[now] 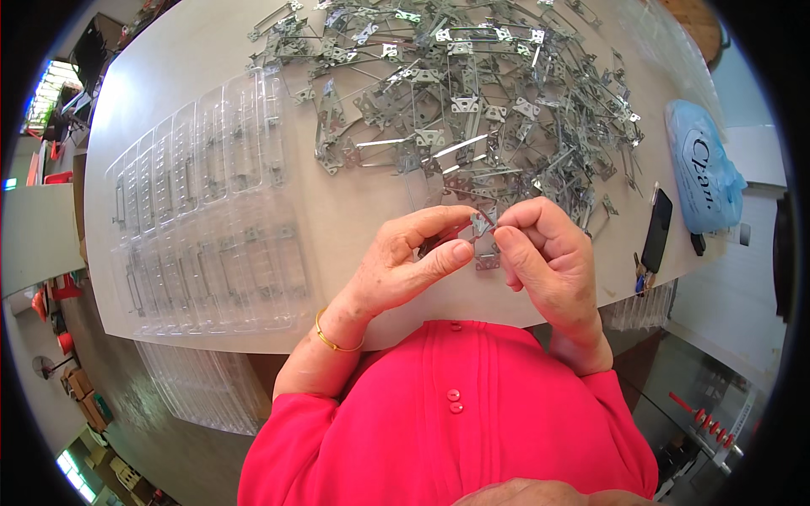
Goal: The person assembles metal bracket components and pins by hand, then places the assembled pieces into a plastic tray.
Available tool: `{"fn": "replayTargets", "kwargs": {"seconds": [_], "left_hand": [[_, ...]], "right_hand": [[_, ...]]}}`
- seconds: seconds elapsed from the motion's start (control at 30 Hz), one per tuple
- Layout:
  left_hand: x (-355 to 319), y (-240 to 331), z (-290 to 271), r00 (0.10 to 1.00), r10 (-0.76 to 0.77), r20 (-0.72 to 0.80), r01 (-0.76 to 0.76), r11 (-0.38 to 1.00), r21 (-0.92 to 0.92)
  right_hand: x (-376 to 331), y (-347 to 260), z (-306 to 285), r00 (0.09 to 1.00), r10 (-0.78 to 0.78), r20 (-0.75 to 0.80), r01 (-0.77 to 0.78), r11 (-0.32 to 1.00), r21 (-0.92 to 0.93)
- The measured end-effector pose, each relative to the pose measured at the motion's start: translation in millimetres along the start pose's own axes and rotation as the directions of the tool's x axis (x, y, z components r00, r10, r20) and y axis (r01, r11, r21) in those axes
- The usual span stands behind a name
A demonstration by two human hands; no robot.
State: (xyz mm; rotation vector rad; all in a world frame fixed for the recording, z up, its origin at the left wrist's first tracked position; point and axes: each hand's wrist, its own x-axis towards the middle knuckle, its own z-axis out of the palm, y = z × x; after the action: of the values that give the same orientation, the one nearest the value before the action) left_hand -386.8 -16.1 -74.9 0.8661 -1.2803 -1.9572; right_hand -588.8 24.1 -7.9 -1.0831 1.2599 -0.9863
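Over one table [186,51], left fingers [456,251], slightly parted, and right fingers [516,244], pinched together, hold one metal part [481,223].

Grey floor [181,451], bright window [52,89] (upper left)

pale table [190,51], metal parts [464,104], clear trays [198,218], phone [657,234], blue bag [702,173]
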Motion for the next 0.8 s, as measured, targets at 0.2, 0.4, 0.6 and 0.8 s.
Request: {"fn": "replayTargets", "kwargs": {"seconds": [0.2, 0.4, 0.6, 0.8], "left_hand": [[4, 3, 0, 0.989, 0.122, 0.081, -0.137, 0.962, 0.235], [10, -4, 4, 0.936, 0.332, 0.116, -0.346, 0.805, 0.483], [12, -10, 6, 0.918, 0.374, 0.132, -0.382, 0.741, 0.552], [11, -8, 5, 0.921, 0.365, 0.137, -0.373, 0.726, 0.577]], "right_hand": [[4, 4, -3, 1.000, 0.016, -0.005, -0.015, 0.999, 0.043], [5, 4, -9, 0.992, 0.122, 0.012, -0.121, 0.990, -0.069], [6, 1, -13, 1.000, 0.020, -0.008, -0.021, 0.908, -0.417], [11, 5, -17, 0.980, -0.192, 0.056, 0.192, 0.830, -0.524]]}}
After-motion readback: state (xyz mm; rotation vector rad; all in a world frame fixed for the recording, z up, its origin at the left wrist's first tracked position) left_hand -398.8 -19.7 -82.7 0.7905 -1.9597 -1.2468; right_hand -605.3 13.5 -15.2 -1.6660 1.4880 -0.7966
